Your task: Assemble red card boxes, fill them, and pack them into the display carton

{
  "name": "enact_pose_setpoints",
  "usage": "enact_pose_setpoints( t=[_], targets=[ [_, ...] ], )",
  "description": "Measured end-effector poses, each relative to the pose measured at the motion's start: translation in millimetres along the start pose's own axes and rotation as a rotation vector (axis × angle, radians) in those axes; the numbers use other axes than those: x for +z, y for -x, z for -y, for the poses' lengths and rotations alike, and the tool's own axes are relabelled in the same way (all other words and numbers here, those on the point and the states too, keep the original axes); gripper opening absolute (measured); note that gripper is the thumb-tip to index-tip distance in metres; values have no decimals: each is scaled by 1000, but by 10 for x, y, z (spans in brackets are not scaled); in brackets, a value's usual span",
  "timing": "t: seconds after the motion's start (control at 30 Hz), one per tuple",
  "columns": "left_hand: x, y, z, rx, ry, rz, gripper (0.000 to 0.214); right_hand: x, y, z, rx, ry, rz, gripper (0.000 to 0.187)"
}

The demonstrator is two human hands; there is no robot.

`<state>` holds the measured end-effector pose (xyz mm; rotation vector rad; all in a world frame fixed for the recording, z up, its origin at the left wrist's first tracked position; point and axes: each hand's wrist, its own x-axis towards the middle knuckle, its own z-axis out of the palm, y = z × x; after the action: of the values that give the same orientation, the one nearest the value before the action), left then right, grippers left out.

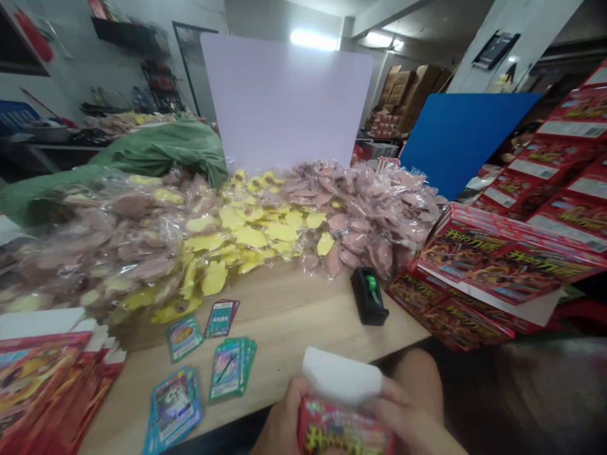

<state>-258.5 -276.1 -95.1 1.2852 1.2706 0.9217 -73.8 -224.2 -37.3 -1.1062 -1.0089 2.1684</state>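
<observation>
Wooden table point(294, 316); both hands, cut off below, grip red box point(344, 433).

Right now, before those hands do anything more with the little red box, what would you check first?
1. Grip: left hand and right hand both clasp the red box: ok.
2. Flap: the white flap stands open at the top: ok.
3. What is inside the box: cannot tell.
4. Cards: the card stacks lie apart on the table, near the hands: ok.
5. Tape: the tape dispenser stands on the table by the bagged piles: ok.
</observation>
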Motion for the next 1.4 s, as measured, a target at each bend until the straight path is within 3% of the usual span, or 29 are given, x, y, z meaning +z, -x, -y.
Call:
enact_pose_setpoints(
  t=[0.13, 0.27, 0.37, 0.53, 0.63, 0.7, 0.77, 0.8, 0.87, 0.9, 0.97, 1.07, 1.17, 1.3, 1.4],
  targets=[
    [133, -81, 58, -152, 227, -72, 72, -113, -121, 67, -81, 290, 156, 41],
    [122, -54, 75, -72, 217, -63, 105, -40, -198, 188, -139, 599, 211, 32],
    [28, -5, 64, -62, 172, -5, 109, 60, -240, 252, -118, 671, 296, 30],
    [-19, 84, 55, -65, 195, 11, 110, 218, -205, 377, -6, 587, 386, 36],
    [-29, 121, -17, -58, 235, -31, 105, 365, -91, 338, -76, 765, 472, 37],
    [-120, 118, -139, -59, 291, 7, 97, 367, -39, 206, -225, 883, 381, 45],
    [-284, 69, -309, -37, 252, 134, 76, 179, -65, 66, -399, 857, 120, 56],
    [-375, 15, -396, 8, 163, 173, 60, 7, -115, 31, -466, 774, -79, 55],
    [-513, -175, -538, 214, -107, 129, 36, -441, -276, 78, -464, 671, -453, 52],
    [-540, -311, -584, 348, -254, 69, 33, -679, -379, 154, -393, 588, -690, 49],
    [-495, -636, -617, 538, -510, 2, 36, -1095, -607, 344, -219, 508, -872, 46],
    [-299, -1072, -563, 484, -793, 85, 45, -1443, -937, 542, 64, 412, -806, 31],
    [-197, -1273, -514, 326, -926, 111, 42, -1532, -1105, 539, 200, 304, -704, 16],
    [-223, -1307, -507, 257, -998, 99, 31, -1531, -985, 272, 21, 216, -689, 13],
    [-204, -1307, -487, 208, -1021, 96, 28, -1396, -814, 15, -153, 225, -724, 20]
  ],
)
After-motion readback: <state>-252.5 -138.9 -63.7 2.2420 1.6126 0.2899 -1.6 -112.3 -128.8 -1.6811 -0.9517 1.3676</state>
